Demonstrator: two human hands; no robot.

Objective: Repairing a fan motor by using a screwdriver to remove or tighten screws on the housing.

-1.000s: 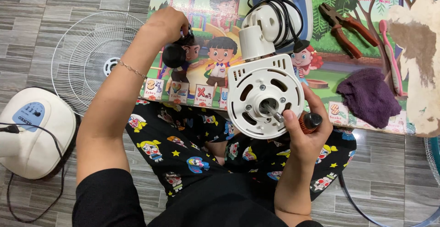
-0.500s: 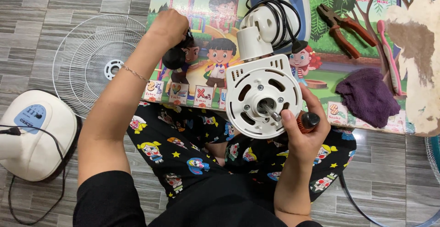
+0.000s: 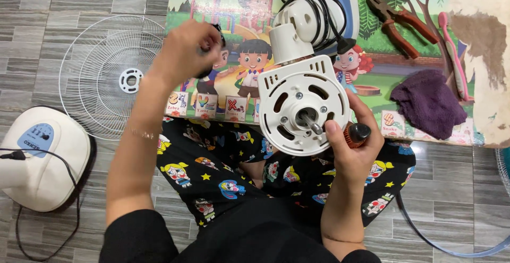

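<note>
Fingers of right hand gripping screwdriver, left hand curled, perhaps hiding something small

1. One white round plastic fan motor housing with a metal shaft, centre of the frame.
2. One white wire fan guard, upper left, lying on the floor.
3. One white rounded fan base with a black cord, left edge.
4. One pair of red-handled pliers, upper right.
5. One pink toothbrush, right side.
6. One dark purple cloth, right of centre.
7. One colourful cartoon-printed low table.
8. Two bare hands: left hand, right hand.
</note>
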